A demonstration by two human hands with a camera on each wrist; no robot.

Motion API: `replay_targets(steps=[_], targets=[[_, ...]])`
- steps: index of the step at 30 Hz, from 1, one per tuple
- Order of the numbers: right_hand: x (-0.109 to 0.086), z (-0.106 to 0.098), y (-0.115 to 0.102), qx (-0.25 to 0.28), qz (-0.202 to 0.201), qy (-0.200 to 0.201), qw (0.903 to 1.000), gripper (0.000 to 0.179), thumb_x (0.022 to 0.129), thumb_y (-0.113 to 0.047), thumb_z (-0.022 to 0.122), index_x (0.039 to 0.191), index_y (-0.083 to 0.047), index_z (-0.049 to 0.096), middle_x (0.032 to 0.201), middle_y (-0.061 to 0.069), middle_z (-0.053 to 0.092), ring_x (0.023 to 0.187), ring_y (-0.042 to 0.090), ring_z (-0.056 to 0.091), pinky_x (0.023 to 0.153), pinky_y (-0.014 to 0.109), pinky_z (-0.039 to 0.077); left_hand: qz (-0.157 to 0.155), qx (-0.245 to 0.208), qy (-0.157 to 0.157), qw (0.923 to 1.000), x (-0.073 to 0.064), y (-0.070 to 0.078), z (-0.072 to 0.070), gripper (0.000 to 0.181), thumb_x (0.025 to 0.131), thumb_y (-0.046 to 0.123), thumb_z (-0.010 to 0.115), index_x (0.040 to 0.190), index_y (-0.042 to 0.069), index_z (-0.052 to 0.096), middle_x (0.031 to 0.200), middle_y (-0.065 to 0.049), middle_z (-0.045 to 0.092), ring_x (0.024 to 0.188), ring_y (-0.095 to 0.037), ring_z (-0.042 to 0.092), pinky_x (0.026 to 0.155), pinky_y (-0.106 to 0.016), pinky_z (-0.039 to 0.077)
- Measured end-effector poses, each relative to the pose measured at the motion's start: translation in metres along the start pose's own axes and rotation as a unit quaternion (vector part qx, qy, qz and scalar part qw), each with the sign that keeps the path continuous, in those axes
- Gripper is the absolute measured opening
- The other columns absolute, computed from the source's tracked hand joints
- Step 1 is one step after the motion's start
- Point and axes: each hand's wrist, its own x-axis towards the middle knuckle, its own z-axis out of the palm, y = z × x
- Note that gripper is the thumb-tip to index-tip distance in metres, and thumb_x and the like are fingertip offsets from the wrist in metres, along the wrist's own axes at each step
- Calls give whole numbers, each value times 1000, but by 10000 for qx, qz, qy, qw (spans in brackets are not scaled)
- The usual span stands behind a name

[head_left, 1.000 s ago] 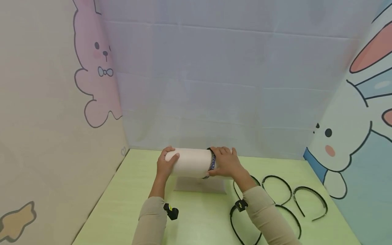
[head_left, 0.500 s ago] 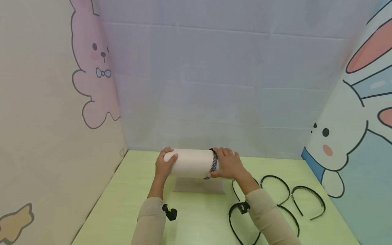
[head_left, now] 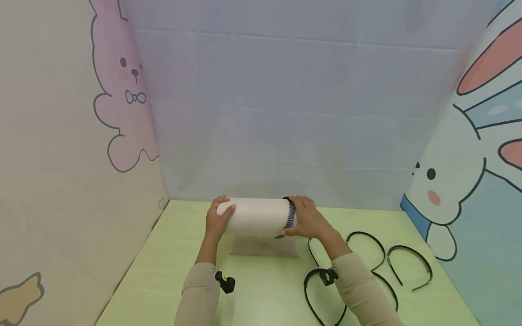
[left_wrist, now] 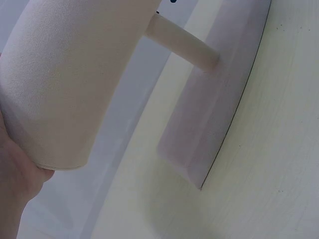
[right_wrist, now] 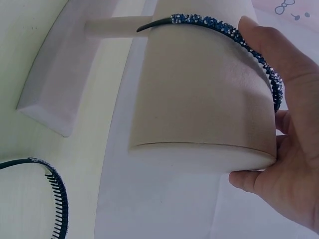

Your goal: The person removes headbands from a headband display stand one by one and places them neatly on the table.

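Note:
A cream padded cylinder (head_left: 254,217) lies level on a stand, its post (left_wrist: 184,42) rising from a pale base (head_left: 264,246). My left hand (head_left: 216,218) grips the cylinder's left end, thumb in front and fingers over the top. Around the right part of the cylinder sits a dark headband (head_left: 291,215), covered with blue and white sparkling beads (right_wrist: 209,22). My right hand (head_left: 307,218) holds this headband, the thumb at its front edge. The right hand's other fingers reach over the cylinder's far side, partly hidden in the right wrist view.
Several dark toothed headbands, among them one at the right (head_left: 428,262) and one nearer the front (head_left: 307,290), lie on the right side of the pale green table (head_left: 163,276). A pale curtain (head_left: 253,113) hangs behind, with cartoon-printed walls at both sides.
The beaded headband has slid a little to the right along the cylinder, together with my right hand. My left hand keeps its grip on the left end.

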Motion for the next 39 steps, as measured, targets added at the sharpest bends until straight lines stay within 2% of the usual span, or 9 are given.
replay_targets(steps=[4,11,16,22,28,32,33,39], targets=[[-2,0,1,15,29,65,10000,103,65,-45,80,141,1,28,139,22,32,129,38,24,101,51,28,-37,-103,-48,9999,0,2,0,33,81,28,72,108,16,61,138,0,45,124,-29,39,87,-52,40],[-3,7,-4,-676,333,107,9971,114,60,-60,77,144,-5,23,142,23,28,128,41,23,91,54,38,35,-87,-112,9999,-2,1,-1,35,82,28,71,112,13,60,141,-2,42,128,-31,35,91,-53,37],[-3,10,-4,-806,351,271,9958,114,58,-57,80,144,-7,25,141,24,29,128,41,24,89,55,39,8,-53,-70,10000,-1,1,0,32,81,29,71,108,16,61,140,-2,43,124,-30,39,87,-53,40],[-4,10,-1,-490,250,336,9979,114,56,-49,84,142,-3,26,141,24,28,128,41,23,95,53,34,-10,68,53,10000,-1,1,0,31,79,31,72,106,19,61,138,0,45,124,-29,40,87,-52,40],[-7,9,6,-19,150,357,9992,114,56,-43,86,141,2,25,142,24,27,130,39,21,100,51,29,-61,23,-73,10000,-3,7,-1,33,81,30,71,109,16,60,139,1,44,125,-30,39,88,-52,39],[-8,8,10,322,215,349,9986,113,56,-39,87,141,1,25,142,23,25,131,39,19,100,53,28,-30,26,-61,10000,-2,6,0,32,81,28,71,108,16,60,139,0,45,124,-30,39,88,-52,39],[-9,9,11,397,236,351,9983,112,56,-38,87,141,1,25,143,23,24,131,39,18,100,54,28,-18,10,-29,10000,0,0,0,31,80,30,72,106,18,61,138,3,45,123,-29,40,87,-52,40],[-10,11,15,616,345,385,9968,111,57,-37,87,141,-2,23,145,22,20,132,39,14,99,56,28,-24,29,7,10000,2,-1,1,31,80,30,72,106,19,61,138,3,46,122,-29,41,85,-52,41]])
